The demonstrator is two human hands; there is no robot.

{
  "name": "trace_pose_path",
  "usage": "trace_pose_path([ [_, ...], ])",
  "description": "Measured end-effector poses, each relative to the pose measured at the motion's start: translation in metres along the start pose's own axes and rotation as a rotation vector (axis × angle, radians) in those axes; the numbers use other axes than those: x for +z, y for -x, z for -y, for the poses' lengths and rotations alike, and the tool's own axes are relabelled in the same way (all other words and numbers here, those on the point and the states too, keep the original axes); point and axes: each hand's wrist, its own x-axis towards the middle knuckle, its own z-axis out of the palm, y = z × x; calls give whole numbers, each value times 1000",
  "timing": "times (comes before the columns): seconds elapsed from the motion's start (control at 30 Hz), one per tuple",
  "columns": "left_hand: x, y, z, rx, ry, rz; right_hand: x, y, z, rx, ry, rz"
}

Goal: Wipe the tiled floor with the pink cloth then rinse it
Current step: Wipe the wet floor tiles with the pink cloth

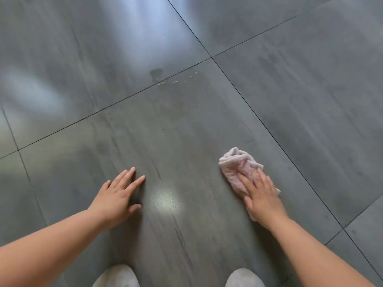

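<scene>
The pink cloth (238, 168) lies crumpled on the grey tiled floor (186, 125), right of centre. My right hand (261, 195) presses flat on the cloth's near part, fingers spread over it, and the cloth's far end sticks out beyond the fingertips. My left hand (118, 193) rests on the bare tile to the left, fingers apart, holding nothing. A dark smudge (155, 73) and thin white streaks (176, 81) mark the floor farther ahead, near a grout line.
Two light shoe tips (118, 276) (244, 277) show at the bottom edge. Dark grout lines (211, 56) cross the large tiles. A bright glare spot (164, 200) sits between the hands, and the floor looks damp and reflective.
</scene>
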Motion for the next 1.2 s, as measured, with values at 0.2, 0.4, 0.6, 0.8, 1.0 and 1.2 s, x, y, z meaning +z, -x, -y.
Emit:
trace_pose_path([
  [0.2, -8, -6, 22, -161, 151, -56, -5, -8, 80, 177, -172, 39],
  [0.4, -7, -11, 33, -178, 189, -78, -1, -41, 74, -569, -9, -113],
  [0.6, -3, -9, 43, -254, 231, -123, -20, -72, 1, 592, -352, -144],
  [0.8, -10, -15, 28, -305, 264, -174, -16, -62, 101, -236, -174, -145],
  [1.0, -19, -26, 32, -314, 270, -244, -1, -85, 47, -363, -55, -161],
  [1.2, -48, -56, 59, -325, 302, -387, -25, -113, 29, 710, -426, -146],
])
